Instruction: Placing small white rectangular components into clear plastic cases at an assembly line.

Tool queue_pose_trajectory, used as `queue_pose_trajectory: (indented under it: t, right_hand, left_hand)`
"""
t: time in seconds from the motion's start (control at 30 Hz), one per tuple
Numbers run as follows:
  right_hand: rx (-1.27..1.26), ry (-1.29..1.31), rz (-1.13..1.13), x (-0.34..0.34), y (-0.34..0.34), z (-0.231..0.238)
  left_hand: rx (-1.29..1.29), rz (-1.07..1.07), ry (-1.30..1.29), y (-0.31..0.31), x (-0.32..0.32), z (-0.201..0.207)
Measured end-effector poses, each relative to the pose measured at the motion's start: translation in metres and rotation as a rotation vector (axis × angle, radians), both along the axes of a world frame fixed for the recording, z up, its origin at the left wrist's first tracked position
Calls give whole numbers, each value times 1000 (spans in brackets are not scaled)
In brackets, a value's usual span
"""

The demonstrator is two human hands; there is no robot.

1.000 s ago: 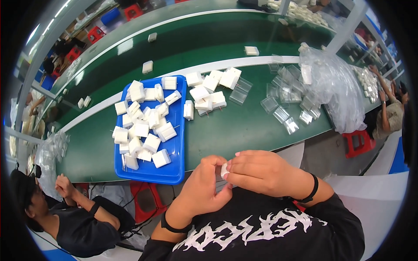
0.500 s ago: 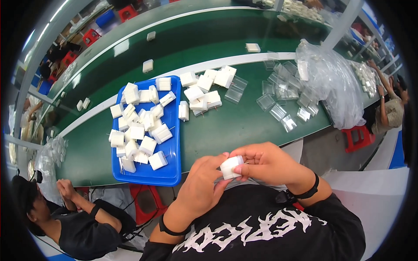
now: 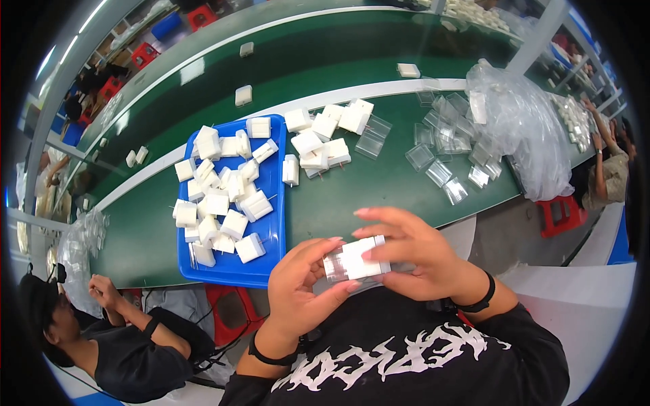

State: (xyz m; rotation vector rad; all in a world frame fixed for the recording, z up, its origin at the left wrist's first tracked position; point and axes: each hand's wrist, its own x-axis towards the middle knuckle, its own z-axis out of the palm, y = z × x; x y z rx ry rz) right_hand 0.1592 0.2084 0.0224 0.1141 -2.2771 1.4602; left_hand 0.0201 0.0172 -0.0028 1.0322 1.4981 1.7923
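Between my hands, in front of my chest, is a white block point(image 3: 359, 259) with a clear plastic cover point(image 3: 336, 266) at its left end. My left hand point(image 3: 298, 284) grips the covered end between thumb and curled fingers. The right hand point(image 3: 423, 257) holds the block's other end, a finger lying across its white face and another finger raised clear of it. Left of my hands lies a blue tray point(image 3: 274, 233) heaped with similar white blocks point(image 3: 215, 201). More white blocks point(image 3: 308, 143) are piled on the green table just beyond the tray.
Loose clear plastic covers point(image 3: 440, 172) lie at the right of the green table point(image 3: 345, 193), beside a large clear bag point(image 3: 518, 128). Beyond a white rail, a green belt point(image 3: 325, 71) carries a few blocks. A co-worker point(image 3: 128, 338) sits at the left; red stools point(image 3: 562, 215) stand below.
The block has turned and its clear cover now shows at the left end. My right fingers have spread and one has lifted. Blocks on the belt have shifted slightly rightward.
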Motion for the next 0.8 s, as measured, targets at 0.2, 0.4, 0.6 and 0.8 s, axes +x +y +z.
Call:
queue_pose_trajectory:
  t: [0.2,0.4,0.6,0.8]
  right_hand:
    - [-990,-409,80,1,0,7]
    - [-758,-536,61,3,0,12]
    - [-1006,-622,72,8,18,9]
    - [-897,-625,81,6,11,2]
  left_hand:
    - [24,69,254,5,1,1]
    - [32,82,390,4,0,-4]
    - [16,42,491,1,-3,-3]
    - [49,84,680,9,0,7]
